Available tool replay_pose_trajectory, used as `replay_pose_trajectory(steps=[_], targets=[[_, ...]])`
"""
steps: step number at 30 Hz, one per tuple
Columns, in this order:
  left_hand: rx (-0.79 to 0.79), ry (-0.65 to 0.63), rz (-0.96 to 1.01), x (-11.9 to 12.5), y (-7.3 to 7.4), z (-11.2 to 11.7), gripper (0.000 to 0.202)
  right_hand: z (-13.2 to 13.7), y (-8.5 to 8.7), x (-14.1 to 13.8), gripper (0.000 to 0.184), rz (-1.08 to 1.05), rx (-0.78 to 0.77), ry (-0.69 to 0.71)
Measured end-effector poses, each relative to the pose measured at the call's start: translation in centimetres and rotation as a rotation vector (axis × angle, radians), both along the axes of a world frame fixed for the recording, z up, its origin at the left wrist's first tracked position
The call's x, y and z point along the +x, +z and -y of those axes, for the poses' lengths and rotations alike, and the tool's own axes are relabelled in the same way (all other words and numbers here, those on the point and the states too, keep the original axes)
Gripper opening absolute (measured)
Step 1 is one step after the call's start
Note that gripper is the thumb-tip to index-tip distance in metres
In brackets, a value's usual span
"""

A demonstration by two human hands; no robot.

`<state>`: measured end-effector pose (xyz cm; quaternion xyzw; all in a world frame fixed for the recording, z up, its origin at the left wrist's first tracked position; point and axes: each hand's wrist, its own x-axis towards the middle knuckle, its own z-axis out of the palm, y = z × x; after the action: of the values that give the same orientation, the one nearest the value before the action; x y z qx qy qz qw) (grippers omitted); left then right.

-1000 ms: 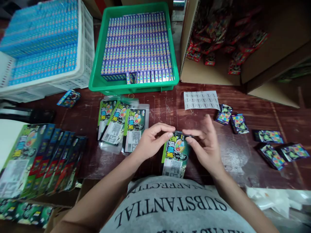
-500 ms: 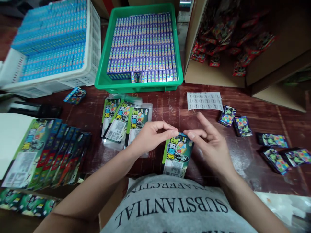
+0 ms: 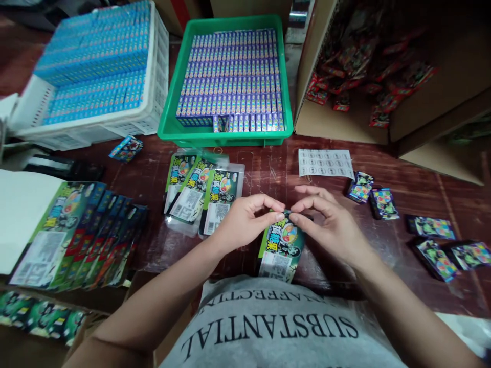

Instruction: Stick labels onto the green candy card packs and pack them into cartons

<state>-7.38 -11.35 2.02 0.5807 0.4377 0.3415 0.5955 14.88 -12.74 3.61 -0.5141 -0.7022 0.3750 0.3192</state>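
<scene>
A green printed packet (image 3: 281,248) stands on end on the dark red table, close to my chest. My left hand (image 3: 245,222) pinches its top left corner with thumb and forefinger. My right hand (image 3: 330,225) pinches the top right corner, its other fingers curled. Three flat packets of the same kind (image 3: 201,191) lie fanned out just left of my left hand. A sheet of small round stickers (image 3: 325,163) lies beyond my right hand.
A green tray (image 3: 226,137) of purple boxes and a white crate (image 3: 153,110) of blue boxes stand at the back. An open cardboard box (image 3: 337,120) holds red packets. Small loose boxes (image 3: 433,240) lie right; filled packets (image 3: 76,230) are stacked left.
My right hand's fingers, spread apart a second ago, have closed into a pinch on the packet's top edge. The view has shifted slightly, so everything sits lower and to the right in the frame.
</scene>
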Motion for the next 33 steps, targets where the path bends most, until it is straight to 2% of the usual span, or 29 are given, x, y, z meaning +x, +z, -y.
replay_pose_trajectory(steps=[3,6,8,11,13,15,17,18,20,22,24,27,30,32,33], targets=[[-0.022,0.047,0.011,-0.2,0.0,0.6,0.01,0.7,-0.6,-0.7,0.019,0.05,0.148,-0.064],[-0.034,0.116,0.047,-0.6,0.5,1.6,0.011,1.0,-1.0,-0.9,0.012,0.094,0.234,-0.006],[-0.011,0.181,0.064,-1.6,1.1,2.4,0.01,0.1,-1.1,-1.2,0.012,0.126,0.204,0.146],[0.048,0.368,0.026,-5.0,2.3,4.0,0.008,-3.0,-0.8,-3.5,0.029,0.131,0.151,0.426],[0.077,0.526,-0.067,-8.6,3.0,5.5,0.009,-5.4,-0.7,-7.2,0.037,0.109,0.199,0.513],[0.085,0.652,-0.208,-12.5,3.2,7.0,0.012,-7.4,-1.0,-12.8,0.047,0.134,0.299,0.542],[0.095,0.731,-0.366,-15.7,2.7,8.1,0.016,-8.4,-2.1,-19.3,0.058,0.293,0.4,0.663],[0.116,0.756,-0.453,-16.8,2.2,8.7,0.017,-8.5,-2.8,-22.4,0.058,0.398,0.431,0.734],[0.2,0.782,-0.654,-17.5,1.0,9.7,0.021,-8.4,-4.3,-27.2,0.054,0.447,0.456,0.809],[0.303,0.77,-0.876,-16.5,-0.2,11.0,0.027,-8.3,-5.7,-29.5,0.049,0.453,0.471,0.838],[0.347,0.697,-1.074,-14.7,-1.3,12.6,0.032,-8.9,-6.8,-29.1,0.046,0.458,0.485,0.85],[0.282,0.547,-1.255,-13.2,-2.5,14.6,0.035,-10.5,-7.7,-26.0,0.043,0.441,0.545,0.914],[0.281,0.437,-1.291,-14.5,-3.6,14.5,0.038,-11.6,-7.7,-23.0,0.039,0.403,0.604,0.981],[0.319,0.392,-1.255,-15.8,-4.0,13.5,0.046,-11.5,-7.3,-21.2,0.04,0.397,0.617,0.921],[0.333,0.395,-1.229,-16.2,-4.0,12.8,0.046,-11.3,-7.1,-20.3,0.042,0.402,0.619,0.848]])
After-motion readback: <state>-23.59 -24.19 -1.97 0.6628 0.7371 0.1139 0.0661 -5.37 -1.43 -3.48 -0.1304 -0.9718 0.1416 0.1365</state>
